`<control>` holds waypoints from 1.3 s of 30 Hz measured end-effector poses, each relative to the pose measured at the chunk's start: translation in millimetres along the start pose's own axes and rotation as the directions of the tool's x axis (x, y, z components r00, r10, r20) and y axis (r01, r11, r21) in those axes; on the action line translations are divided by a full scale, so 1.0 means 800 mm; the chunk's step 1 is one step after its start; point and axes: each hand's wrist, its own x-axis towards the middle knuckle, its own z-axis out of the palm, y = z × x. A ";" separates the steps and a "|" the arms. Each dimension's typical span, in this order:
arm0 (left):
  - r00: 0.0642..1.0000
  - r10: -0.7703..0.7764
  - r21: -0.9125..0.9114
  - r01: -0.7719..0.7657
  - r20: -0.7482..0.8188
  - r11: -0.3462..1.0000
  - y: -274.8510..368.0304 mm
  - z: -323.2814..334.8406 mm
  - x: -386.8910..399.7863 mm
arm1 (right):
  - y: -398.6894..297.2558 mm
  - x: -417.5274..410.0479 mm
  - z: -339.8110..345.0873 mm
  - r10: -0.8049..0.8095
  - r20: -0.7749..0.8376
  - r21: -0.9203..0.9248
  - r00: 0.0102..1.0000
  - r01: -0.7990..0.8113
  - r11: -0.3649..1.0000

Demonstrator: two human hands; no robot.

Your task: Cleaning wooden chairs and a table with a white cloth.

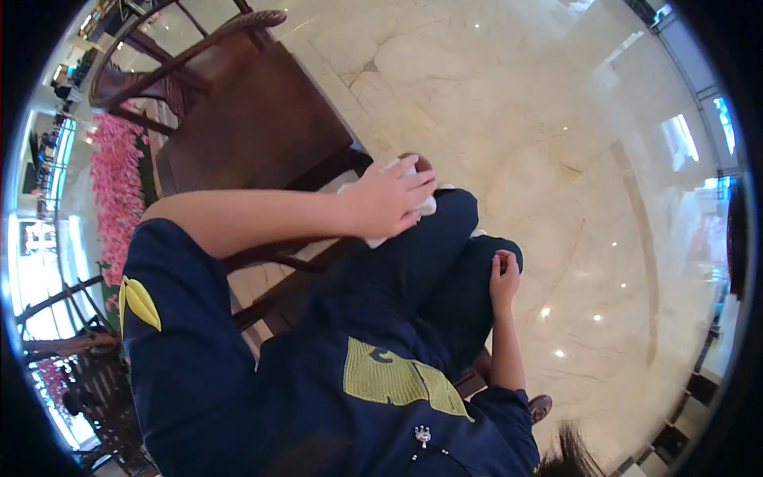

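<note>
My left hand (390, 200) reaches forward, its fingers bent over a crumpled white cloth or tissue (427, 206). Under the fingertips shows a rounded brown end (420, 162), apparently wood and part of a chair's armrest; the palm hides the rest. My right hand (505, 275) rests on my right knee (503, 247), fingers curled inward, with nothing visible in it. I am seated, in dark trousers (441, 244) and a navy top (298, 387) with yellow patches. Part of a dark wooden chair (292, 262) shows beneath my left arm.
Another dark wooden armchair (256, 119) with a curved rail stands at upper left. Pink blossoms (116, 197) line the far left, above a dark wooden frame (71, 346). Glossy marble floor (506, 107) stretches ahead. A brown rounded object (540, 409) sits beside my right sleeve.
</note>
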 end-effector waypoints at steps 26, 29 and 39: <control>0.855 -0.517 -0.078 0.514 -0.032 0.854 0.036 -0.055 0.018 | -0.102 0.268 -0.045 0.492 0.807 -0.009 0.325 -0.827 0.561; 0.549 -0.826 -0.070 0.826 -0.127 0.560 0.063 -0.042 0.035 | -0.186 0.327 -0.075 0.373 0.886 -0.125 0.276 -0.632 0.765; -0.071 -0.879 0.029 0.995 -0.472 -0.096 0.132 -0.079 -0.109 | -0.370 0.483 0.046 0.214 0.953 -0.223 0.215 0.018 0.975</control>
